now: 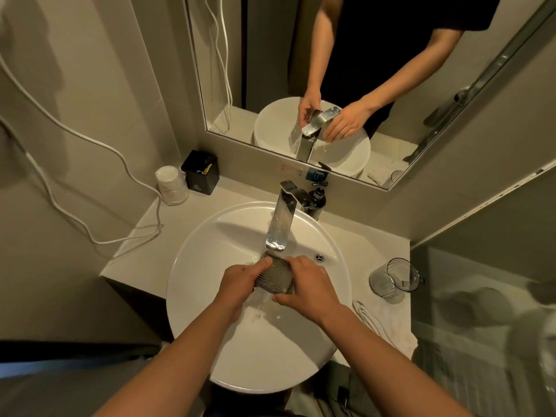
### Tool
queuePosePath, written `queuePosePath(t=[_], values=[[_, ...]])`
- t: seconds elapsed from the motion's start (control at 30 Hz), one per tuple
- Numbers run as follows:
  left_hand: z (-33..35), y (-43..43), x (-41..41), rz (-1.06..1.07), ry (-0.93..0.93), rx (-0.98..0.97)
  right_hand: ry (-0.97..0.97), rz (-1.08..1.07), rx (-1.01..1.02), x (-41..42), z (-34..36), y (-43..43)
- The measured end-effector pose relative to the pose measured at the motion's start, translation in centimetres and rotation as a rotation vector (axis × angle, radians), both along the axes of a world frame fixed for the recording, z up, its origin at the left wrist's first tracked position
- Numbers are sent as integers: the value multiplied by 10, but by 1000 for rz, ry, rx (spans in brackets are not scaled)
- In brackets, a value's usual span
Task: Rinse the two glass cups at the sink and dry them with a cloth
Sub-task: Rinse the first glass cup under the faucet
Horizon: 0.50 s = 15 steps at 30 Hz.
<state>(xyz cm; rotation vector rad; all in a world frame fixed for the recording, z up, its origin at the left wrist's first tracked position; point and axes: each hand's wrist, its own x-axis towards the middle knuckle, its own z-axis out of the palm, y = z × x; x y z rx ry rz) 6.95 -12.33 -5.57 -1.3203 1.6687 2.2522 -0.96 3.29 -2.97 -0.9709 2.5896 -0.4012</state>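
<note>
1. Head view: a ribbed glass cup [273, 278] lay over the sink [186, 266], just under the faucet [281, 224]. The left hand [237, 281] curled its fingers round one side and the right hand [310, 287] gripped the other.
2. The second glass cup [394, 279] stood on the worktop [346, 236], right of the basin, at the white cloth's [379, 323] far edge.
3. Back left stood a black box [200, 173] and wrapped cups [171, 185], with a white cable [90, 145] trailing past.

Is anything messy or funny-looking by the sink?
Nothing is broken or spilled. One odd thing: a white cable trails off the wall onto the counter left of the basin, close to the wet sink. The cloth on the right lies rumpled.
</note>
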Motion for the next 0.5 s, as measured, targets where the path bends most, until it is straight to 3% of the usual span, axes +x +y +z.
queuePosePath(t=[0.3,0.5], values=[[2,7,4,197,-48,172,224,166,100,-3,19,2],[0,4,5,227,-50,238,557,131,-218,-17,73,1]])
